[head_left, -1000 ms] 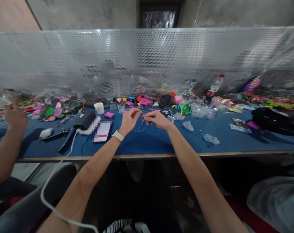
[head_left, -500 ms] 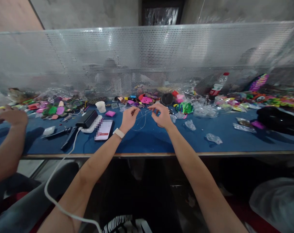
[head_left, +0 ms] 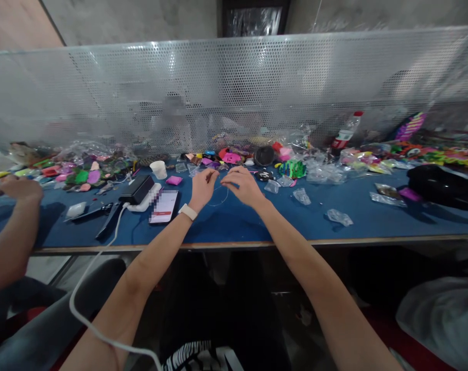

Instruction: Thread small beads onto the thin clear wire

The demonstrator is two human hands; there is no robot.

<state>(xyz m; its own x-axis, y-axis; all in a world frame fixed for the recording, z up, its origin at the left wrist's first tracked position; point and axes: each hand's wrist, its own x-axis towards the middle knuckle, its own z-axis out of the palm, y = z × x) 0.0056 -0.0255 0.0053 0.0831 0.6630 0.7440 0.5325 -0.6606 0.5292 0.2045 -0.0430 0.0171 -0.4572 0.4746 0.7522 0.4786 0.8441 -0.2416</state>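
A thin clear thread [head_left: 226,196] hangs in a loose loop between my hands, above the blue tabletop [head_left: 234,224]. My left hand [head_left: 203,188], with a pale band on its wrist, is closed in a pinch on the thread. Close beside it on the right, my right hand [head_left: 244,187] has its fingertips pressed together on the thread, almost touching the left. Whatever small piece may be between the fingertips is too small to make out. A phone [head_left: 165,207] lies left of my left wrist.
A black power bank [head_left: 136,189] with a white cable [head_left: 76,304] lies left of the phone. A white cup [head_left: 158,169], a pink packet [head_left: 174,180] and a bottle [head_left: 347,133] stand or lie farther back. Plastic bags [head_left: 339,217] are at right. A co-worker's hand [head_left: 23,189] is far left.
My right hand has moved left, close to my left hand, and its fingers have come down together. The thread's loop between them has become smaller. The view has shifted slightly.
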